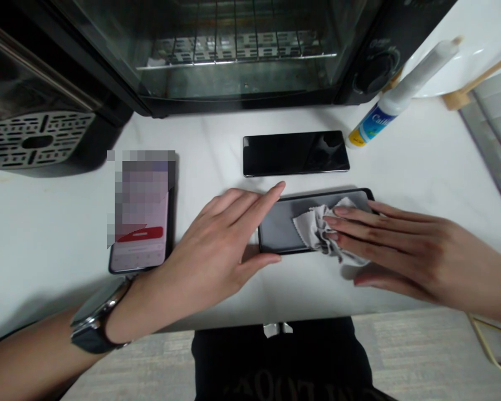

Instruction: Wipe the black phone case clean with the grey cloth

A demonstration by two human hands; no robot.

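A grey-screened phone (280, 225) with a black rim lies flat on the white counter. My left hand (221, 239) steadies its left end, thumb by the near edge and index finger by the far edge. A crumpled light-grey cleaning cloth (317, 225) with a zigzag border covers part of the screen. My right hand (409, 250) presses this cloth down with its fingertips, the thumb held apart in front of the phone. Just beyond lies a second phone (296, 154), its screen black. A lit phone (144, 245), partly pixelated, rests left of my left hand.
A black toaster oven (242, 103) stands along the back of the counter (217, 289). At the left is an appliance with a slotted drip tray (62, 133). A white tube (376, 120) with a blue and yellow label leans at the back right, near a wooden stick (490, 69).
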